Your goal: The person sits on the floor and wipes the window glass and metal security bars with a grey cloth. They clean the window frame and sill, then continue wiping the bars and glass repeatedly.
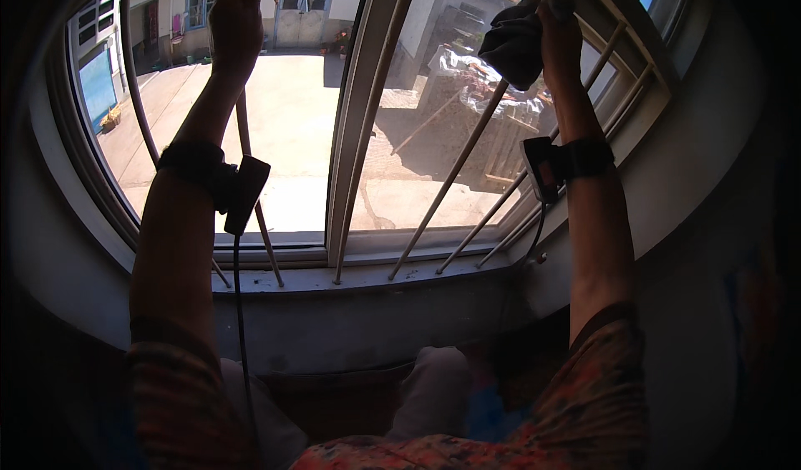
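Note:
Both arms reach up in front of a barred window. My left hand (pixel 236 22) is raised at the upper left, closed around a vertical metal window bar (pixel 244 125), which shows below the wrist. At the upper right, my right hand (pixel 561 44) grips a dark cloth (pixel 514 41) that bunches out to the left of the fingers and overlaps the bars. A strapped device with a cable sits on each forearm: the left device (pixel 248 194) and the right device (pixel 540 169).
Thin metal bars (pixel 450 179) stand along the windowsill (pixel 369 277). A thick window frame post (pixel 350 125) divides the panes. Through the window appear a sunlit courtyard and a covered pile (pixel 469 78). My knees (pixel 438 370) are just below the sill wall.

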A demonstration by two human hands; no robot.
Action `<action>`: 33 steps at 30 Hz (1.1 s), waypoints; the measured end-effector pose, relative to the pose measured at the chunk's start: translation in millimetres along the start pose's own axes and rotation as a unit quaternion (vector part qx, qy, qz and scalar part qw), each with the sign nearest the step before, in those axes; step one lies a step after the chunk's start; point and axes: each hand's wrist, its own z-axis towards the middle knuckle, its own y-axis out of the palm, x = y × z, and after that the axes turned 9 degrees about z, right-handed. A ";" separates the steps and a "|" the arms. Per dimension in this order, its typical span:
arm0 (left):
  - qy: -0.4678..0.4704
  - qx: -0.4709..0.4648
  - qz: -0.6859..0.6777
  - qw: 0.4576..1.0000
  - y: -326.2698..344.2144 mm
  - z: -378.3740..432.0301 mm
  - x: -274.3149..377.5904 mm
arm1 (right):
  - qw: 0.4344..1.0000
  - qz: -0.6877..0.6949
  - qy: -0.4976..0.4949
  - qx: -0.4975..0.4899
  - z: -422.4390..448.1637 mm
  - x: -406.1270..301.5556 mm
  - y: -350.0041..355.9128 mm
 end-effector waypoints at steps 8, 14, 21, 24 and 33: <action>-0.217 -0.048 -0.186 0.957 -6.7 2.8 20.9 | 0.998 0.030 -0.054 0.021 -47.5 22.6 18.1; -0.172 -0.020 -0.189 0.967 -6.3 6.1 21.6 | 0.995 -0.069 -0.053 0.050 -100.6 38.3 31.2; -0.257 -0.142 -0.221 0.930 3.0 5.0 11.1 | 0.991 -0.103 0.047 -0.069 -170.7 47.2 15.4; -0.260 -0.230 -0.186 0.919 -23.3 -9.3 17.0 | 0.948 -0.194 0.168 -0.189 -185.6 45.8 -2.2; -0.442 -0.490 -0.413 0.628 -193.7 -117.6 100.6 | 0.804 0.382 0.410 -0.198 -195.9 -57.8 -29.7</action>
